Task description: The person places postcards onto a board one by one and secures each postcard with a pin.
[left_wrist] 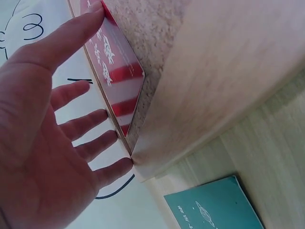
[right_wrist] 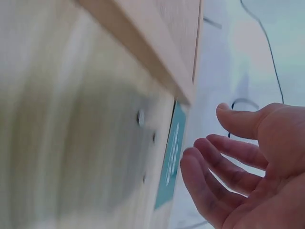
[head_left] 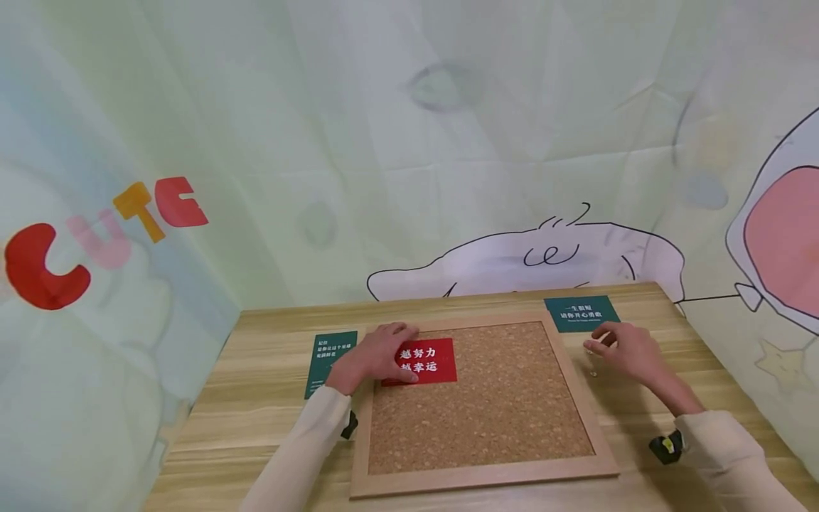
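A red card [head_left: 441, 361] with white characters lies on the upper left of a wood-framed cork board [head_left: 493, 412]. My left hand [head_left: 380, 353] reaches over it, thumb [left_wrist: 83, 24] touching the card's face, while the other fingers stretch along the board's far edge. Right of the board, my right hand [head_left: 630, 352] hovers above the table, its fingers loosely bent; nothing shows between thumb and fingers in the right wrist view. Beneath it lie several tiny items, one of them a small clear piece [right_wrist: 140, 118]; they are too small to identify.
One green card [head_left: 329, 363] lies left of the board, partly behind my left arm. Another green card [head_left: 582, 314] lies beyond the board's far right corner. The wooden table [head_left: 217, 412] ends at a printed curtain [head_left: 320, 178].
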A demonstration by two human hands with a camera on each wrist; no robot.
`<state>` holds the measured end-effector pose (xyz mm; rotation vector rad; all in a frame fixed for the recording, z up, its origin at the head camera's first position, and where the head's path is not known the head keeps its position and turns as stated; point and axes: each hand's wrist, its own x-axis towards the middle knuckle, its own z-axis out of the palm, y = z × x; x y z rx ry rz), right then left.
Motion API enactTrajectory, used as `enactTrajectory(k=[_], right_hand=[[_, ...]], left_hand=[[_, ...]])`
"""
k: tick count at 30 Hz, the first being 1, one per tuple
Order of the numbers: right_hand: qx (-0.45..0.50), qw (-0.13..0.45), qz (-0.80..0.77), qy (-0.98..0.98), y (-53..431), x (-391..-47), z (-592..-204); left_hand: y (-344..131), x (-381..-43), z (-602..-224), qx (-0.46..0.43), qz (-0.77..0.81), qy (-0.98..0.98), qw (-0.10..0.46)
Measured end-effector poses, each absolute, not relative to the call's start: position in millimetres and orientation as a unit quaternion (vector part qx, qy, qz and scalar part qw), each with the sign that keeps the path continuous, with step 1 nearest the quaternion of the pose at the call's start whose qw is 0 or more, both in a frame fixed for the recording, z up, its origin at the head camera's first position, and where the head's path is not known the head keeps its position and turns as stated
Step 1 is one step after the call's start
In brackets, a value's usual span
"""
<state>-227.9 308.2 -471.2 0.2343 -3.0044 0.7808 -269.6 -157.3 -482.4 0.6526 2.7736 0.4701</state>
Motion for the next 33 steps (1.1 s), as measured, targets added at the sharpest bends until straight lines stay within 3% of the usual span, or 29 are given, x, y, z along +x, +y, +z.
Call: enactTrajectory(k=[12,19,33], right_hand=[[0.130,-0.053,0.219,-0.966,349.0,-242.6,-483.8],[0.141,0.013,0.227,-0.963,351.2,-242.6,-507.0],[0.156,0.005,0.232,-0.960,343.7,-247.4,-508.3]], left_hand=[[-155.5,-268.9,-479.1,0.195,0.143,0.960,0.142],[-155.1,-269.4,-481.6,0.195,0.142,0.960,0.142],[-153.5,-270.0,-480.0,0.191,0.142,0.960,0.145]])
